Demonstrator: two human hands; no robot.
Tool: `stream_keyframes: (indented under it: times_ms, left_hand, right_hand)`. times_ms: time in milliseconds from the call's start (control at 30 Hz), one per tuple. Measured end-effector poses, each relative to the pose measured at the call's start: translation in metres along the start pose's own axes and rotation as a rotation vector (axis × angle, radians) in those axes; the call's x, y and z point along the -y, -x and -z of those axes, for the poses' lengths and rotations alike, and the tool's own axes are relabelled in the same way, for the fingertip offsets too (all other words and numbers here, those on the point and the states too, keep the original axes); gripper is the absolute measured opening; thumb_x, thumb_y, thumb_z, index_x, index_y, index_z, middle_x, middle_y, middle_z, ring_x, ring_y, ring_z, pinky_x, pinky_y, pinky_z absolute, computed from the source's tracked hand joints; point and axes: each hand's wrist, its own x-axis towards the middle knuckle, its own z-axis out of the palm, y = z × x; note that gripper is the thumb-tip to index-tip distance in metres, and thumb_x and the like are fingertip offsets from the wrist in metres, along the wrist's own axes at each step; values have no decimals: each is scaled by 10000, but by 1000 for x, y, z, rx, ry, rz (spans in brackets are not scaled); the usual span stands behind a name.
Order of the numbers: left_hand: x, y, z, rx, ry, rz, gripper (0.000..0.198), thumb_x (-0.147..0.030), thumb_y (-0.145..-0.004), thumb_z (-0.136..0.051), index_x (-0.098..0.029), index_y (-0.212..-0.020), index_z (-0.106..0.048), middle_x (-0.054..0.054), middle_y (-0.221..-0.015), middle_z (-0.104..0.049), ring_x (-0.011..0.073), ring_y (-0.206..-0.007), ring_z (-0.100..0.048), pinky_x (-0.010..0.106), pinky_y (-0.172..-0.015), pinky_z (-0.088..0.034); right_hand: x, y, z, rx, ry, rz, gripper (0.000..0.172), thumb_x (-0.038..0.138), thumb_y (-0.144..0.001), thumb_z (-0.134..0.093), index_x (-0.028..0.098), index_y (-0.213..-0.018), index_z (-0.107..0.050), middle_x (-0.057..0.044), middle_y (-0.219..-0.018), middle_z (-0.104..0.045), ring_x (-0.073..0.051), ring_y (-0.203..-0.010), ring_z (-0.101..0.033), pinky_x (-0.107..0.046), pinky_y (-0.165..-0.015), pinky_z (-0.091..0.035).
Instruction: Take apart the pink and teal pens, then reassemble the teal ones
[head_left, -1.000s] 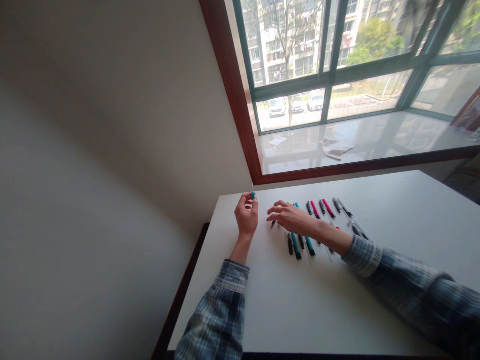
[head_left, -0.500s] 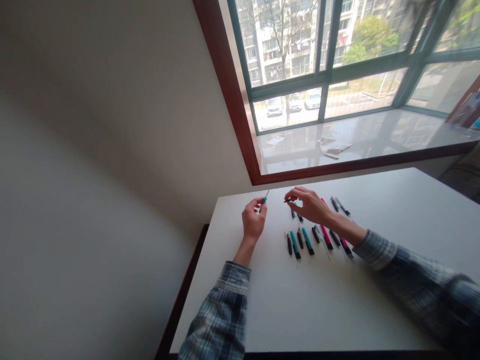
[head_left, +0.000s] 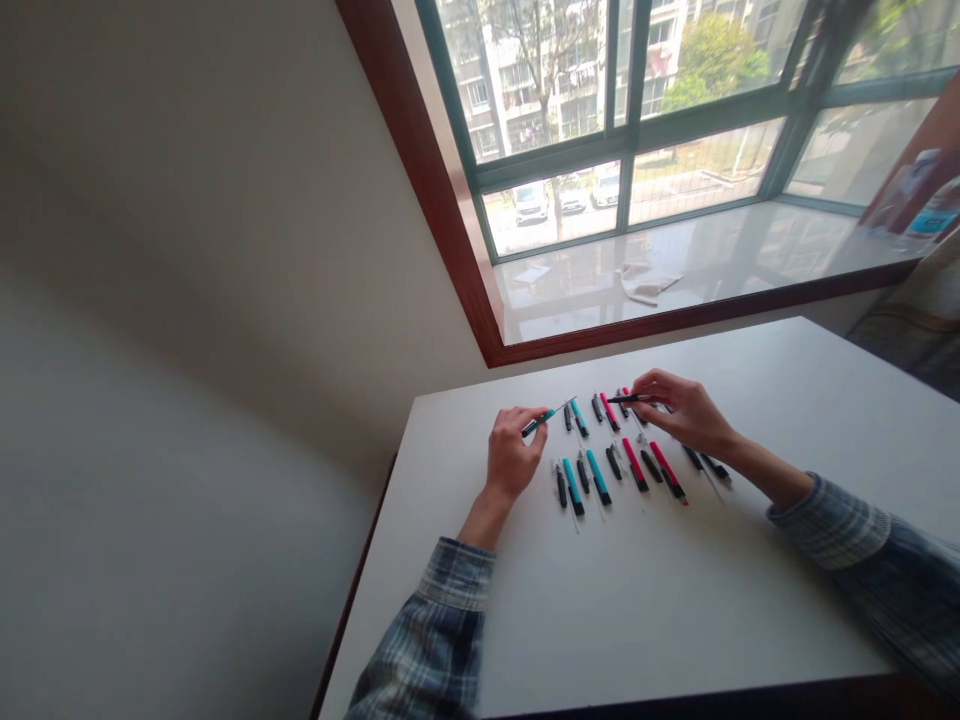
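Note:
My left hand pinches a teal and black pen barrel, tilted, with a thin refill sticking out of its upper end. In my right hand a slim black pen piece is pinched between thumb and fingers, pointing left over the back row of parts. Beneath and in front of it lie pen parts in two rows. The front row has teal barrels, red barrels, black grip pieces and thin refills. My right hand hides some back-row parts.
All of this lies on a white table with a dark edge. Behind it is a window sill with a crumpled cloth on it. A plastic bottle stands at the far right. A plain wall rises on the left.
My right hand has moved right, away from my left hand, with the black piece still in its fingers. The teal barrel now leans further right. The view has shifted slightly.

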Motion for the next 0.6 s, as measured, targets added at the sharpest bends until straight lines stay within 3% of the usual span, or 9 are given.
stream_keyframes:
  times_ms: [267, 600]
  left_hand:
    - [-5, 4, -8, 51, -9, -49, 231, -175, -932, -634, -296, -1069, -775, 28, -1017, -759, 251, -1001, -624, 405, -931, -509]
    - [-13, 7, -11, 96, 7, -75, 244, -176, -933, -627, -302, -1083, -772, 36, -1003, -752, 258, -995, -623, 419, -919, -516]
  right_hand:
    - [7, 3, -1, -29, 68, 52, 295, 485, -912, -718, 208, -1008, -747, -81, -949, -775, -229, -778, -739, -404, -703, -648]
    - [9, 3, 0, -1, 90, 75, 290, 482, -926, -696, 219, -1034, -751, -83, -980, -779, -235, -810, -733, -403, -691, -632]
